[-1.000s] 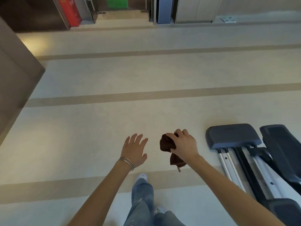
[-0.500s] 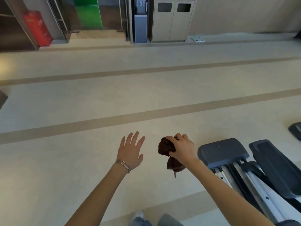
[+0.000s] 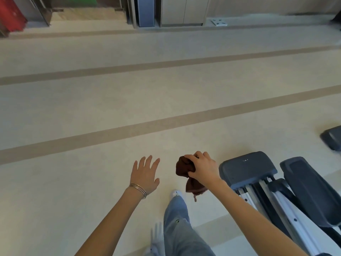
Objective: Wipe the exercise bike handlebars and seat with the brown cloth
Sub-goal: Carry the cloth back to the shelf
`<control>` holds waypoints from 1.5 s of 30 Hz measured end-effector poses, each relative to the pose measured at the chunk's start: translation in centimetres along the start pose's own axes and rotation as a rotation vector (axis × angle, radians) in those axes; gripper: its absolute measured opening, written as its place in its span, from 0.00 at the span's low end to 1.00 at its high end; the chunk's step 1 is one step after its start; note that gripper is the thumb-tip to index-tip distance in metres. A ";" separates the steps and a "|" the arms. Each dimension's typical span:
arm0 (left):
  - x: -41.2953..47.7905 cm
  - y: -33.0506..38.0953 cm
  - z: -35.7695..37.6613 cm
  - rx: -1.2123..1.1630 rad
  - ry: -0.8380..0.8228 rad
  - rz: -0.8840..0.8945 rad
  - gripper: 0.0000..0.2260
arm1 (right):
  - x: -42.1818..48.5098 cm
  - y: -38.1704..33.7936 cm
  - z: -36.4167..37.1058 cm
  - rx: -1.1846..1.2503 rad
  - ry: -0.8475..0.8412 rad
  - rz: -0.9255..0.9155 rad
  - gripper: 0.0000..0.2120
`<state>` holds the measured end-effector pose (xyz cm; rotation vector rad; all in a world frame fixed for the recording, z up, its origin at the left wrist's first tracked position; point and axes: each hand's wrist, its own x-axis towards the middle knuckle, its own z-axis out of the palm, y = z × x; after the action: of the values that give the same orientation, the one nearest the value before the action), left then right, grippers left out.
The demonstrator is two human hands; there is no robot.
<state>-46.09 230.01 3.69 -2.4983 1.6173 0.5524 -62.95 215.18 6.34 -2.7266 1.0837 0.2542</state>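
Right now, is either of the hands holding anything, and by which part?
The right hand grips the brown cloth bunched around its middle, with one end hanging below the fist. The left hand is spread open and holds nothing.

Right hand: the right hand [image 3: 203,168] grips a bunched brown cloth [image 3: 185,169], fingers [image 3: 189,157] curled over its top, one end hanging below the wrist.
Left hand: the left hand [image 3: 145,173] is held flat, fingers spread, thin bangles [image 3: 138,188] at the wrist.
Machine: a grey exercise machine [image 3: 258,174] stands just right of the cloth, apart from it.
Floor: pale floor [image 3: 92,111] with tan stripes.
Legs: blue jeans [image 3: 180,228], a white shoe [image 3: 176,193].
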 end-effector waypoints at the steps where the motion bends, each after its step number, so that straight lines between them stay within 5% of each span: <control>1: 1.5 0.0 -0.9 0.002 0.002 -0.002 0.31 | 1.6 0.7 -0.5 0.003 0.007 -0.004 0.26; 18: 24.2 4.1 -14.0 0.077 0.104 0.035 0.31 | 22.5 12.4 -11.4 0.093 0.108 0.040 0.27; 45: 59.3 -5.8 -30.0 0.115 0.143 0.160 0.31 | 57.2 15.7 -21.5 0.126 0.156 0.163 0.27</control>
<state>-12.08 172.90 9.45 -2.3885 1.8553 0.2917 -30.95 161.16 12.14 -2.5850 1.3182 -0.0044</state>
